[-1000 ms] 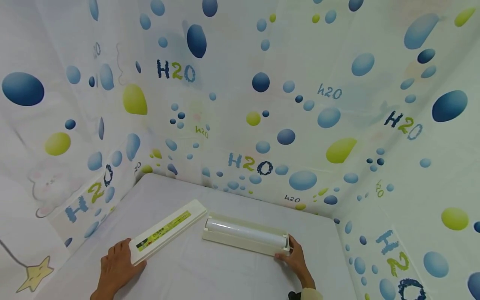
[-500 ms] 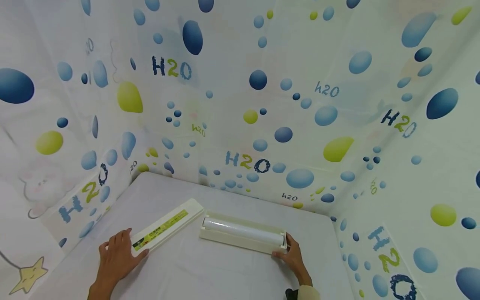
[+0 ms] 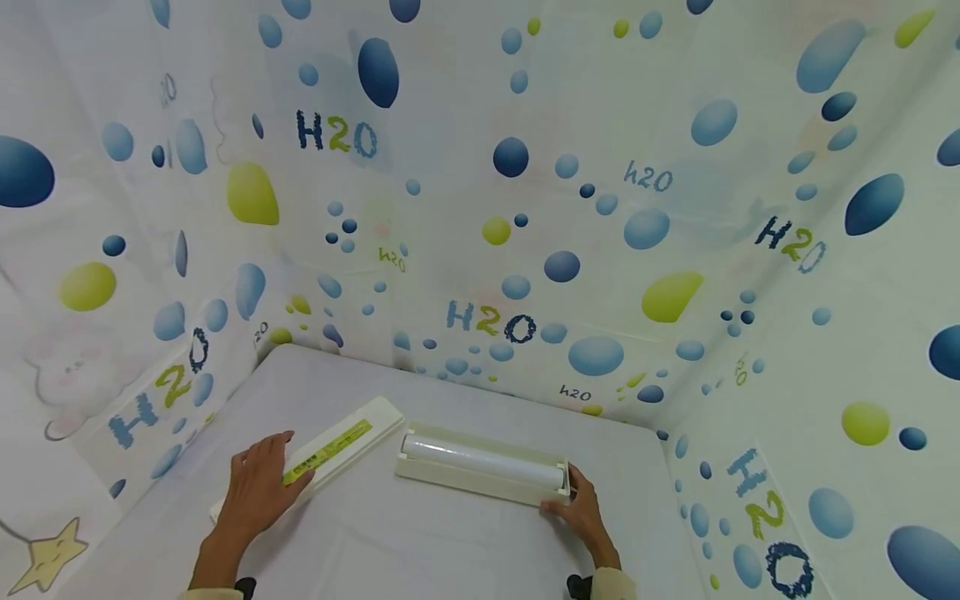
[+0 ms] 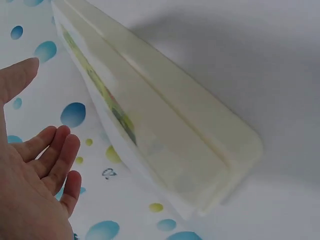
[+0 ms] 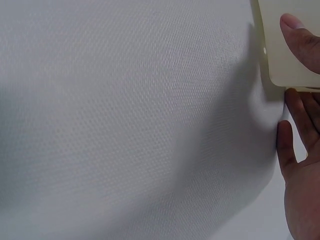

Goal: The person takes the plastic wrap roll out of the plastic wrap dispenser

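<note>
A long cream lid with a yellow-green label lies slanted on the left of the white table. Over its near half is my left hand; in the left wrist view the loosely bent fingers stand apart from the lid. To the right lies an open cream cling film box, a shiny roll of cling film inside. My right hand grips the box's right end, thumb on the front side. In the right wrist view the thumb lies against the box's wall.
White table extends around both pieces. Behind and at the sides hangs a white curtain printed with blue and green drops and H2O lettering. The lid's far end sits close to the box's left end.
My left hand has let go of the lid's near end and moved right and up over it. The right hand stays at the box's end. The head view has shifted slightly.
</note>
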`<state>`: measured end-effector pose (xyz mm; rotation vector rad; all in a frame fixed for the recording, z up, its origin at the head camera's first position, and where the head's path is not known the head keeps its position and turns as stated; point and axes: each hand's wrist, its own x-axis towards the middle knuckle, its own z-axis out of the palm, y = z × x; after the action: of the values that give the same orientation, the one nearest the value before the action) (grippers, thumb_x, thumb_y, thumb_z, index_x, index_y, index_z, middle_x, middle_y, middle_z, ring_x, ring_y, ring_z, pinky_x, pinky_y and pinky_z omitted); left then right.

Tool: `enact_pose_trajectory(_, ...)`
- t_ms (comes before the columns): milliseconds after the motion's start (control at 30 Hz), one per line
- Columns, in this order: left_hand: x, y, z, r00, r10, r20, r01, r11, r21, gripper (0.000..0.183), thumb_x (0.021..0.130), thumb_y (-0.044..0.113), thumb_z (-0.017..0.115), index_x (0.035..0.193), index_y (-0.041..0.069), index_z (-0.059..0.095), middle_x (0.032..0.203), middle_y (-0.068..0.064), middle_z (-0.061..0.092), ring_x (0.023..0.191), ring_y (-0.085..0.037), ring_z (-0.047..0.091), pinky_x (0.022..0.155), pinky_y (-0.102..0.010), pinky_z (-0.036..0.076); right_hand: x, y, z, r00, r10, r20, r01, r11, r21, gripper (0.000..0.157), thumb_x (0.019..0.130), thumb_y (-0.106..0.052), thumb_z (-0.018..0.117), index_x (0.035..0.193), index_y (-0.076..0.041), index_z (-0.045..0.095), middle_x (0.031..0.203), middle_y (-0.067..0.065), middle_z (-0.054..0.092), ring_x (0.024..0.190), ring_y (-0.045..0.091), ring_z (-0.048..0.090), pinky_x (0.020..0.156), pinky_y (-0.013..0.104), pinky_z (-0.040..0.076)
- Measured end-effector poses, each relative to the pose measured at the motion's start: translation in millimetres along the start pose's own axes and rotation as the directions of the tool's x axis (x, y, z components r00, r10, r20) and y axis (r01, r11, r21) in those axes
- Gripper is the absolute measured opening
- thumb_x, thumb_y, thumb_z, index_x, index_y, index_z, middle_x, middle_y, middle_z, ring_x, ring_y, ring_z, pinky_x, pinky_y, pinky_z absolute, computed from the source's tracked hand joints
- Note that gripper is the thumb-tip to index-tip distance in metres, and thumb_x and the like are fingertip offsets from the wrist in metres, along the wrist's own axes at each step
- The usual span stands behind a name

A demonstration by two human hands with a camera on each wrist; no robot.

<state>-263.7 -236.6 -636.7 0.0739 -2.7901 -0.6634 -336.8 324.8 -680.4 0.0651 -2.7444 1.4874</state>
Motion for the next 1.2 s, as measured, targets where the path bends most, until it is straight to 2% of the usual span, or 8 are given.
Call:
enact_pose_trajectory(100,5.7,8.4,0.1,0.999,0.038,-0.003,-0.038,0.999,-0.029,0.077,0.091,0.029,0.087,0.148,-0.009,0.050,0.144,-0.035,0.060,0.134,-0.055,0.054,0.107,-0.069,0.037,0,2,0.9,1.000,-0.020,-0.013,0.020,1.000,-0.002,0.099,0.074,-0.004,0.099,0.156,0.014,0.046,0.146,0.034,0.064,0.131,0.044,0.066,0.106,0.044,0.058)
enact_pose_trajectory(233,14.3,19.2,0.6,0.998,0.066,-0.010,-0.066,0.995,-0.079,0.069,0.094,0.023,0.084,0.147,-0.008,0.053,0.142,-0.031,0.063,0.129,-0.052,0.058,0.110,-0.070,0.041,-1,5,2.2,0.996,-0.080,-0.036,0.079,0.997,-0.021,0.098,0.073,-0.005,0.099,0.153,0.017,0.047,0.141,0.037,0.065,0.125,0.044,0.067,0.102,0.043,0.060)
enact_pose_trajectory(367,25.7,28.4,2.5,0.996,0.088,-0.019,-0.090,0.988,-0.122,0.063,0.094,0.018,0.083,0.144,-0.009,0.057,0.139,-0.030,0.066,0.124,-0.050,0.060,0.109,-0.071,0.044,-3,4,1.8,0.998,-0.058,-0.036,0.058,0.998,-0.005,0.099,0.074,-0.006,0.100,0.154,0.017,0.046,0.143,0.036,0.064,0.127,0.046,0.066,0.105,0.046,0.059)
enact_pose_trajectory(500,38.7,37.9,5.3,0.989,0.144,-0.023,-0.145,0.981,-0.127,0.060,0.093,0.017,0.084,0.141,-0.010,0.060,0.136,-0.030,0.068,0.125,-0.048,0.062,0.108,-0.069,0.046,-3,2,1.0,0.999,-0.030,-0.034,0.030,0.999,0.015,0.100,0.074,-0.004,0.099,0.156,0.015,0.045,0.146,0.035,0.063,0.131,0.047,0.065,0.109,0.051,0.057)
enact_pose_trajectory(733,56.2,54.8,6.3,0.977,0.210,-0.038,-0.214,0.967,-0.139,0.058,0.091,0.016,0.086,0.139,-0.007,0.063,0.134,-0.027,0.070,0.125,-0.046,0.064,0.109,-0.068,0.047,-5,2,3.5,0.996,-0.072,-0.050,0.071,0.997,-0.014,0.097,0.074,-0.003,0.099,0.154,0.016,0.046,0.142,0.038,0.064,0.125,0.045,0.067,0.103,0.041,0.060)
enact_pose_trajectory(833,62.7,61.1,7.4,0.970,0.241,-0.036,-0.243,0.958,-0.151,0.056,0.091,0.015,0.087,0.138,-0.006,0.064,0.132,-0.025,0.072,0.123,-0.045,0.065,0.109,-0.067,0.048,-4,0,2.8,0.999,-0.036,-0.036,0.036,0.999,0.008,0.097,0.075,-0.002,0.098,0.156,0.015,0.046,0.146,0.036,0.063,0.130,0.045,0.066,0.107,0.045,0.058)
enact_pose_trajectory(1000,73.3,71.2,11.9,0.956,0.292,-0.025,-0.293,0.945,-0.148,0.054,0.091,0.014,0.088,0.137,-0.004,0.066,0.131,-0.022,0.073,0.124,-0.043,0.066,0.110,-0.066,0.049,-4,-6,-0.6,1.000,-0.012,-0.005,0.012,0.999,0.031,0.098,0.078,0.000,0.097,0.158,0.015,0.042,0.150,0.036,0.060,0.136,0.048,0.063,0.113,0.058,0.053)
enact_pose_trajectory(1200,78.6,80.9,20.8,0.938,0.346,-0.015,-0.345,0.929,-0.136,0.054,0.088,0.013,0.091,0.134,-0.004,0.068,0.131,-0.020,0.074,0.124,-0.040,0.067,0.110,-0.062,0.052,-2,-5,0.9,0.999,-0.037,-0.014,0.037,0.999,0.012,0.097,0.076,0.001,0.097,0.156,0.015,0.044,0.147,0.037,0.062,0.132,0.048,0.065,0.110,0.057,0.055)
